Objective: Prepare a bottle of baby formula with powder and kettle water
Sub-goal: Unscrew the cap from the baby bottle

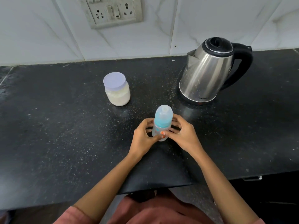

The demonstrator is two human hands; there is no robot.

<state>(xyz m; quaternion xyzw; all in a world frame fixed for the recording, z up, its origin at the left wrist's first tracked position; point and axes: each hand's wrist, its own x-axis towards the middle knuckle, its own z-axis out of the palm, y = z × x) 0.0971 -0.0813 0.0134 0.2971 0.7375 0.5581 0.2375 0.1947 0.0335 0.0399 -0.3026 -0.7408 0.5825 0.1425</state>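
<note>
Both hands wrap the bottle (162, 122) standing near the counter's (64, 126) front: left hand (143, 138) and right hand (182, 135) each curl fingers round its body. Farther left sits the capped powder jar (117, 91); far right, the kettle (208, 71).

Behind my fingers, the tall steel kettle (205, 75) gleams with a brushed, streaky shine; its black plastic handle (242, 65) looks smooth. Left of the kettle, a clear plastic jar (117, 92) wears a matt lilac lid (114, 81). The black speckled stone counter (56, 126) looks dull and grainy.
</note>
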